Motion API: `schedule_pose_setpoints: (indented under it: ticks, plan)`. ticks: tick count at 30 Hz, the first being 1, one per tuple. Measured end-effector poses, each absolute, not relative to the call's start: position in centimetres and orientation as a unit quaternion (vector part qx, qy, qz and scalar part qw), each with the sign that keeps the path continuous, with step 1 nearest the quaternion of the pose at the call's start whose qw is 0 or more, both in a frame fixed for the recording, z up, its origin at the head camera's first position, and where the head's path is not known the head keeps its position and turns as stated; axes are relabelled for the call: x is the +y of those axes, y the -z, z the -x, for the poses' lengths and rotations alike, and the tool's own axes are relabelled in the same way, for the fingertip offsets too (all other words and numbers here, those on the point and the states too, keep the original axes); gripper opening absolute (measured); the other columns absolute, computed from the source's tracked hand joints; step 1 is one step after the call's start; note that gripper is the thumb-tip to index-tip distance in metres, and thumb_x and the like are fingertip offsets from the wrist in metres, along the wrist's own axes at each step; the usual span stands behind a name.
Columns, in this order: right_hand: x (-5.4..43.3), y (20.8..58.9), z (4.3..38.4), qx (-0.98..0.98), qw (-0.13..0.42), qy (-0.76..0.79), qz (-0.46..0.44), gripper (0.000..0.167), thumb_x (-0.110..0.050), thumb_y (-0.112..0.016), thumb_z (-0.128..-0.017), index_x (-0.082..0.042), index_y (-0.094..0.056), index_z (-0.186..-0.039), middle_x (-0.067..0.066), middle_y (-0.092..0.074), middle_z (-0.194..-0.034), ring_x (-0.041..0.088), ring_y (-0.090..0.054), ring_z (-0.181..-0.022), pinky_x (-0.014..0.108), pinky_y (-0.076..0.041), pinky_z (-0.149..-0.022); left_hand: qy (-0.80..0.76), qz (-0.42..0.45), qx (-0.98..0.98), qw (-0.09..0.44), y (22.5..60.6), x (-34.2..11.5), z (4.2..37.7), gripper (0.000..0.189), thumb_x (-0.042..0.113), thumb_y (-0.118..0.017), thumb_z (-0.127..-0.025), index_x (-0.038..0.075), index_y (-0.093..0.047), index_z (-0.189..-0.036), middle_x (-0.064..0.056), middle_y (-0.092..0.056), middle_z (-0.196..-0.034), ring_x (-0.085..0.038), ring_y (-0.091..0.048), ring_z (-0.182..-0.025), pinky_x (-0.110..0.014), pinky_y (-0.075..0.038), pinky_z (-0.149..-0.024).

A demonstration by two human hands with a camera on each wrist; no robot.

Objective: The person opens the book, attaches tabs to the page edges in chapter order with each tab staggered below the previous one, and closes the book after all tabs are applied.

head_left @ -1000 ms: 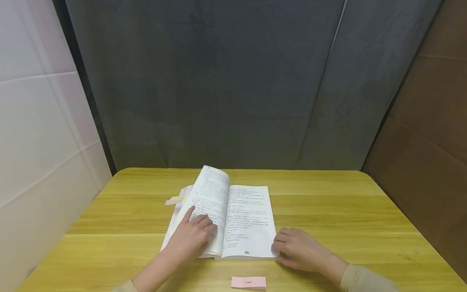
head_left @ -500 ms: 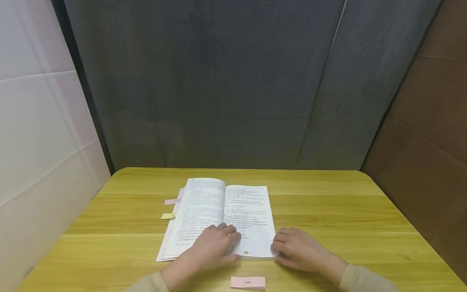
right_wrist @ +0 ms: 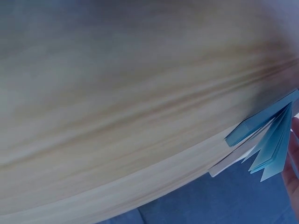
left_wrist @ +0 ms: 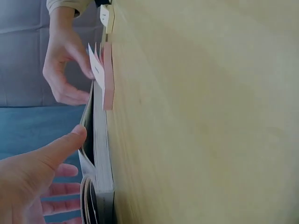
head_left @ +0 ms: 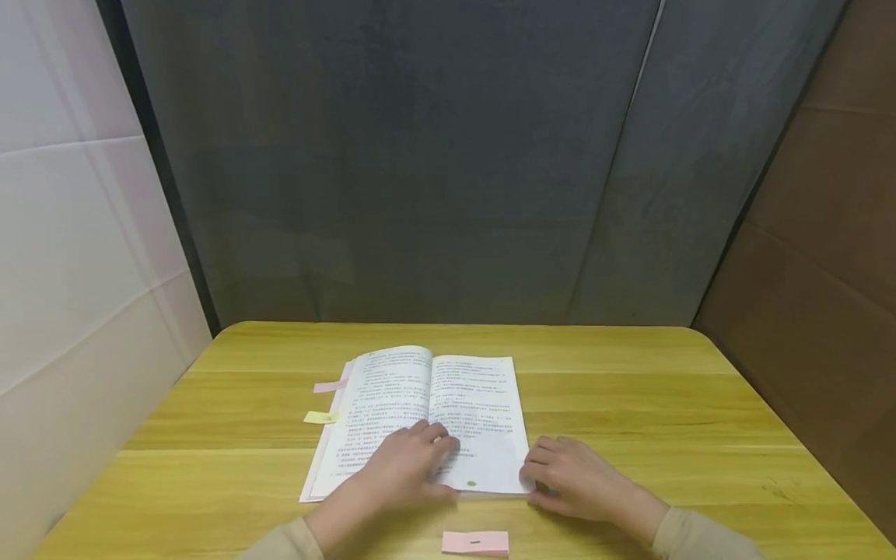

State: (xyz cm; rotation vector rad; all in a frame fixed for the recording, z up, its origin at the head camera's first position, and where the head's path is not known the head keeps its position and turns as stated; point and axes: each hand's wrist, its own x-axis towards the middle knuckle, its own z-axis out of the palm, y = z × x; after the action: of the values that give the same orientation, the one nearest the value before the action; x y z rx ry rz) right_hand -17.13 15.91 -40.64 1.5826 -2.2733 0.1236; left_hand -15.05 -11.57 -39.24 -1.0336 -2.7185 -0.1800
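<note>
Held just left of lower centre in the frame, the left hand (head_left: 411, 460), thumb and fingers apart, is placed over the lower middle of the open book (head_left: 469, 389), past whose left edge a pink tab (head_left: 329, 386) and a yellow tab (head_left: 320, 418) are stuck out. At bottom centre a pink pad (head_left: 476, 543) is set near the book. Right of it, the book's lower right corner is touched by the right hand (head_left: 574, 478), fingers curved; whether it is pinched cannot be told.

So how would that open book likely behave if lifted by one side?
The book would probably sag or fold along its middle, since it lies open with the pages on the left bowing up toward the spine. They may also fan apart: the left wrist view shows gaps between some.
</note>
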Motion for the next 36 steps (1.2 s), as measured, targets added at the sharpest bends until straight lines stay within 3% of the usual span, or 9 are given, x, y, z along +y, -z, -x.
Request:
schedule_pose_setpoints:
  ticks: [6,11,19,23,29,34,36]
  plan:
    - [16.1,40.7,17.1,-0.808,0.186,-0.05,-0.557,0.026,-0.035,-0.069,-0.072,-0.017,-0.061,-0.089,-0.01,-0.054,-0.084,0.004,-0.047,-0.077,0.019,-0.042,-0.064,0.102,0.355,-0.924,0.1,39.0,-12.2,15.3,0.069,0.053,-0.069,-0.063,0.01,-0.055,-0.115,0.002,-0.051,-0.098,-0.013,-0.047,-0.084,-0.027,-0.044,-0.065]
    - [16.1,40.7,17.1,-0.813,0.184,-0.049,-0.551,0.033,-0.037,-0.068,-0.072,-0.015,-0.061,-0.096,-0.008,-0.054,-0.089,0.006,-0.048,-0.081,0.022,-0.044,-0.066,0.131,0.35,-0.924,0.086,38.9,-12.7,15.3,0.068,0.048,-0.07,-0.065,0.01,-0.053,-0.119,0.002,-0.049,-0.098,-0.012,-0.047,-0.087,-0.028,-0.044,-0.072]
    - [16.3,40.8,17.1,-0.823,0.17,-0.04,-0.541,0.04,-0.041,-0.065,-0.075,-0.012,-0.061,-0.103,-0.006,-0.056,-0.096,0.009,-0.05,-0.088,0.027,-0.046,-0.071,0.133,0.369,-0.91,0.135,38.9,-13.7,14.8,0.054,0.039,-0.07,-0.07,0.013,-0.055,-0.115,0.004,-0.05,-0.101,-0.011,-0.049,-0.089,-0.027,-0.046,-0.068]
    - [16.4,40.8,17.1,-0.826,0.164,-0.042,-0.538,0.041,-0.04,-0.063,-0.077,-0.012,-0.061,-0.107,-0.006,-0.055,-0.098,0.009,-0.05,-0.088,0.028,-0.046,-0.07,0.11,0.401,-0.891,0.183,38.7,-13.7,14.3,0.046,0.027,-0.067,-0.071,0.014,-0.055,-0.114,0.001,-0.051,-0.109,-0.014,-0.05,-0.097,-0.031,-0.045,-0.074]
    - [16.5,40.8,17.1,-0.825,0.166,-0.039,-0.54,0.039,-0.039,-0.062,-0.079,-0.012,-0.061,-0.108,-0.005,-0.055,-0.097,0.009,-0.049,-0.087,0.028,-0.046,-0.069,0.055,0.443,-0.854,0.268,38.1,-13.7,13.8,0.06,0.006,-0.06,-0.064,0.011,-0.048,-0.123,-0.006,-0.045,-0.125,-0.021,-0.04,-0.115,-0.037,-0.036,-0.089]
    - [16.6,40.8,17.2,-0.827,0.159,-0.039,-0.538,0.038,-0.038,-0.061,-0.08,-0.012,-0.061,-0.108,-0.004,-0.055,-0.097,0.009,-0.049,-0.088,0.028,-0.046,-0.069,-0.028,0.429,-0.858,0.283,37.4,-14.1,13.7,0.081,0.001,-0.069,-0.054,0.01,-0.042,-0.129,-0.007,-0.035,-0.135,-0.026,-0.024,-0.126,-0.045,-0.021,-0.099]
    - [16.6,40.8,17.2,-0.828,0.157,-0.039,-0.538,0.038,-0.038,-0.061,-0.08,-0.013,-0.061,-0.108,-0.005,-0.054,-0.097,0.009,-0.049,-0.087,0.028,-0.046,-0.069,-0.054,0.416,-0.864,0.279,37.4,-14.2,13.8,0.08,0.001,-0.07,-0.053,0.01,-0.044,-0.128,-0.007,-0.035,-0.136,-0.027,-0.02,-0.128,-0.049,-0.014,-0.1]
